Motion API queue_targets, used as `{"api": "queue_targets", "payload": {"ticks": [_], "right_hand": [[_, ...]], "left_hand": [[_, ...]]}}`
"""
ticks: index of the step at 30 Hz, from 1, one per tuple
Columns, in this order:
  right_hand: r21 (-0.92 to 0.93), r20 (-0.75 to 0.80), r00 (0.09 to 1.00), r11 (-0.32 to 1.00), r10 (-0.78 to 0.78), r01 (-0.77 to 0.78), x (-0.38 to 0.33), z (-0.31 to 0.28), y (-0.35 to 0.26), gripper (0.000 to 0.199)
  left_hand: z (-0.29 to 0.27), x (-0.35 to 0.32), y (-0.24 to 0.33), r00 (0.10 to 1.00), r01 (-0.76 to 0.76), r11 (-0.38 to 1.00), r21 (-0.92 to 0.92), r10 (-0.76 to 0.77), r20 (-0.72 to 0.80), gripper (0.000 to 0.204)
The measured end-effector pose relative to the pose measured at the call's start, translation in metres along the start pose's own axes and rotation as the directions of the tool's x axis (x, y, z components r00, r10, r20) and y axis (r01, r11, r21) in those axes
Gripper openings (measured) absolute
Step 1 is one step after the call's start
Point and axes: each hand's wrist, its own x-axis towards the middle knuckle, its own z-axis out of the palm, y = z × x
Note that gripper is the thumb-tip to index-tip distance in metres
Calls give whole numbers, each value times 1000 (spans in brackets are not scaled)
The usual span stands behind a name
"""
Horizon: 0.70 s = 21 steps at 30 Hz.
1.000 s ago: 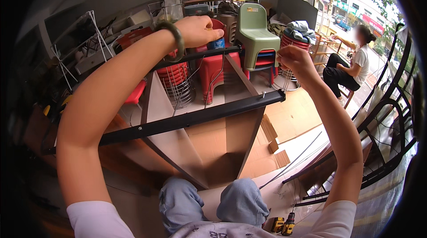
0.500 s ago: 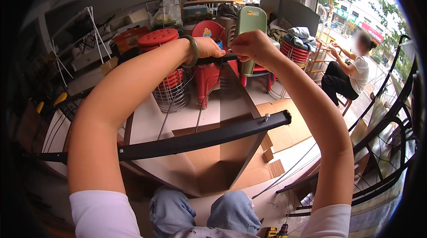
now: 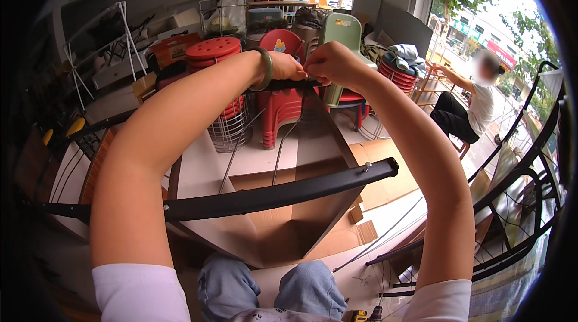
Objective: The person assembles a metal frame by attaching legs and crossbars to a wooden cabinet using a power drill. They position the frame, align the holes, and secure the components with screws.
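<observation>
The left hand point(image 3: 285, 67) and right hand point(image 3: 339, 65) meet with curled fingers at the far black bar point(image 3: 288, 85); whatever they may pinch is hidden. The step looks like fine fastening work, calling for steady, aligned fingertips. Nearer than the hands, the smooth near black bar point(image 3: 283, 195) carries an upright silvery bolt point(image 3: 367, 168).

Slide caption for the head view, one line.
Left hand and right hand close together at the far black bar; the near black bar, bolt sticking up, crosses the foreground.
</observation>
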Motion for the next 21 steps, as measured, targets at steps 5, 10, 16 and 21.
{"api": "queue_targets", "payload": {"ticks": [5, 10, 16, 21], "right_hand": [[-102, 48, 996, 993, 72, -66, 2, 2, -12, 8], [-371, -4, 997, 926, 73, -69, -2, 5, -26, 12], [-777, -51, 989, 627, -139, 48, -2, 16, -25, 16], [-798, -7, 991, 599, -131, 73, -4, 12, -18, 14]], "left_hand": [[-4, 3, -10, 1000, -8, 999, -53, 9, 20, 21], [-4, 9, -16, 991, -123, 992, -21, 124, 41, 19], [-10, 11, -21, 986, -154, 988, 7, 153, 69, 16], [-4, 9, -14, 991, -117, 988, -98, 123, 57, 19]]}}
